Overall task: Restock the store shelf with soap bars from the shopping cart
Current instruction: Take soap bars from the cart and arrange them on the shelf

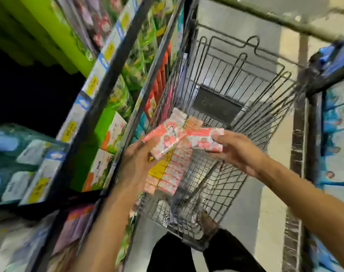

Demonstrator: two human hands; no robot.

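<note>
Over the cart [245,99], left hand [136,154] and right hand [239,149] each apparently clasp soap boxes [167,138]

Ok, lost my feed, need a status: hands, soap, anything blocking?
Left hand and right hand each grip pink soap boxes above the cart. More soap stacked inside. Shelf at left, nothing blocking.

Both bare arms reach forward, hands close together.

The left hand [137,154] comes up from below, fingers curled in a grip; the right hand [236,149] stretches in from the right, thumb on top, fingers pinching underneath.
</note>
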